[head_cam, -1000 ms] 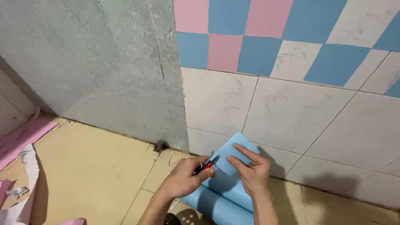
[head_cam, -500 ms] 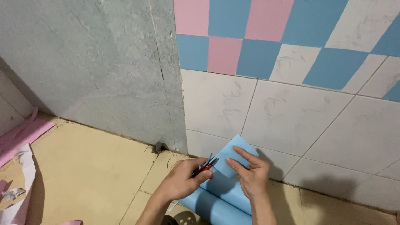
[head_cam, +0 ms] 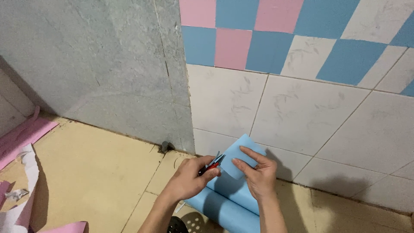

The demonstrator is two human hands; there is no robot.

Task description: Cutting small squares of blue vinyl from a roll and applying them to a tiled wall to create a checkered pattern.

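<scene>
My left hand (head_cam: 189, 177) grips the red-handled cutter (head_cam: 212, 165) while my right hand (head_cam: 258, 172) pins the blue sheet (head_cam: 241, 157) flat, steadying it by the wall's foot.

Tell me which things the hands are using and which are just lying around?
In use:
left hand holding a red-handled cutter
right hand pressing the blue sheet
blue roll the sheet comes off

Lying about:
pink sheet on the floor at left
white backing paper
pink scrap
</scene>
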